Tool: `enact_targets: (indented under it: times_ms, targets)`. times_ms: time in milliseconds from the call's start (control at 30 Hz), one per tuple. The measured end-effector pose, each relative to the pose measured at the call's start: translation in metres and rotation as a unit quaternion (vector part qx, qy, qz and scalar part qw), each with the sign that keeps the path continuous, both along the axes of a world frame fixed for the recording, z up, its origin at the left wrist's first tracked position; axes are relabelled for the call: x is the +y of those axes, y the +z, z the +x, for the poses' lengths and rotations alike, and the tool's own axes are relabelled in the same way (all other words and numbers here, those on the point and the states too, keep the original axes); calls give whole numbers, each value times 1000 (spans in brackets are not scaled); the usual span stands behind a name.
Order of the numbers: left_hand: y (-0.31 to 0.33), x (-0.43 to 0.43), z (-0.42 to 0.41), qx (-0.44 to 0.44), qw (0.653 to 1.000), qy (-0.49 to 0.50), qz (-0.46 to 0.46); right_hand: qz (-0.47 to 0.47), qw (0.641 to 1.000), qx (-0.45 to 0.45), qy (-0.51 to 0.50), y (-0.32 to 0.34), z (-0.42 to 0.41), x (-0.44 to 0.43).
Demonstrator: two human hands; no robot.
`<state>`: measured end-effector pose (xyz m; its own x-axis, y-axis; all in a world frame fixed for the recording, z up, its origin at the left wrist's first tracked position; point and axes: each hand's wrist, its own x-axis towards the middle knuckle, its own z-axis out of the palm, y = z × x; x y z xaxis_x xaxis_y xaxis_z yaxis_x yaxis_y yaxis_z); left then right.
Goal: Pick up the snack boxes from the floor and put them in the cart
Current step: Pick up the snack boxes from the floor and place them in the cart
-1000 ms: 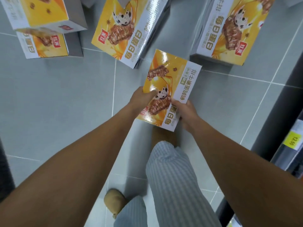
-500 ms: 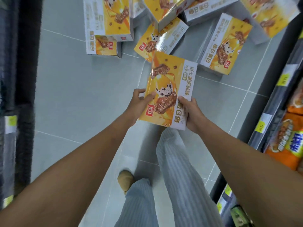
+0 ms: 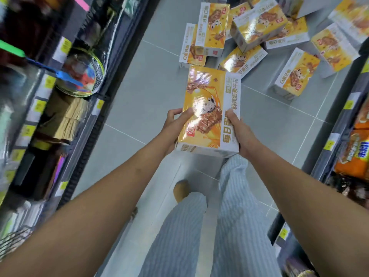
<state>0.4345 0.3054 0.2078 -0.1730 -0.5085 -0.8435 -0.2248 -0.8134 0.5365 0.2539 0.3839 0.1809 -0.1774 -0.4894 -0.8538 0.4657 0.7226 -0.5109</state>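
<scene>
I hold one yellow and white snack box (image 3: pixel 209 108) flat in front of me, well above the floor. My left hand (image 3: pixel 175 121) grips its left edge and my right hand (image 3: pixel 238 130) grips its right edge near the bottom corner. Several more of the same snack boxes (image 3: pixel 253 37) lie scattered in a heap on the grey tiled floor (image 3: pixel 139 92) ahead. A bit of wire mesh (image 3: pixel 14 239) at the lower left edge may be the cart; I cannot tell.
Store shelves (image 3: pixel 60 92) with price tags line the aisle's left side, holding a badminton racket (image 3: pixel 83 76) and packets. A second shelf (image 3: pixel 339 136) with orange snack bags (image 3: pixel 353 154) runs along the right. My striped trouser legs (image 3: pixel 209 226) and one shoe (image 3: pixel 180 189) are below the box.
The box has risen with both hands still on it. My view has pulled back and up, so the floor pile looks farther away and both shelves have come into sight.
</scene>
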Motion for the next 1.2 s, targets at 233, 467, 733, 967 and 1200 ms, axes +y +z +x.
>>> enact_targets:
  times_ms: [233,467,733,967,1200]
  targets:
    - [69,50,77,-27,999,4,-19,6,993,110,52,86,72,36]
    - [105,113,133,-17,996,74,-37,-32,976,173,130,147,123,70]
    - [132,227,200,-20,985,163,-55,-64,961,161,214,170,189,148]
    - [167,307,295,-47,956,271,-99,-101,941,124,300,191,288,187]
    - [215,359,417,-93,891,402,-189,-181,877,118,428,247,431,187]
